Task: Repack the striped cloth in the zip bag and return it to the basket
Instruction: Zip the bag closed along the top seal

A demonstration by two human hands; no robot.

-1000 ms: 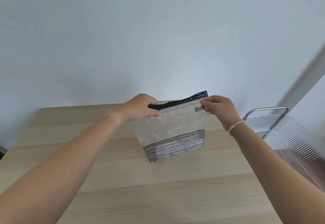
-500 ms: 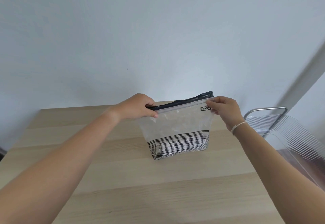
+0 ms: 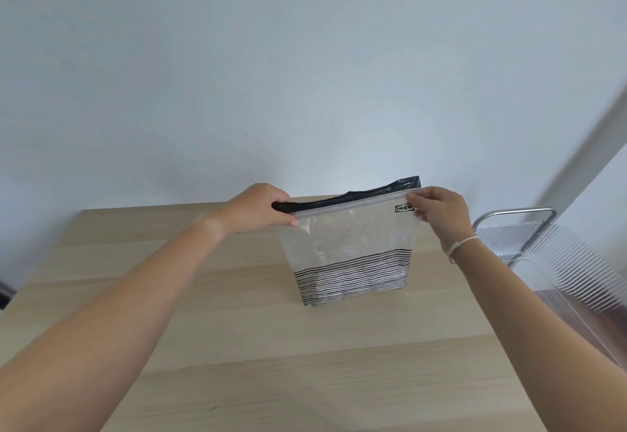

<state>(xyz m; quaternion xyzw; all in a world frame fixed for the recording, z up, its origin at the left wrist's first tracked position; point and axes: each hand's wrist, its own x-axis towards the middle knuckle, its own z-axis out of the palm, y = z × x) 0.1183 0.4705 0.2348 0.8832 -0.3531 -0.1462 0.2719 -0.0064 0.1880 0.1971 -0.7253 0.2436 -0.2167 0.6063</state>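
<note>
A clear zip bag [image 3: 349, 234] with a black back panel stands upright on the wooden table [image 3: 237, 346]. The black-and-white striped cloth [image 3: 353, 279] lies folded in its bottom. My left hand [image 3: 258, 211] pinches the top seal at the bag's left corner. My right hand [image 3: 437, 211] pinches the top right corner beside the printed logo. The seal strip runs straight between both hands.
A clear ribbed plastic basket [image 3: 576, 268] with a metal handle [image 3: 519, 214] stands off the table's right edge. A plain pale wall rises behind the table.
The bag has shifted slightly right and a little up between my hands. My left hand has slid left along the seal toward the corner.
</note>
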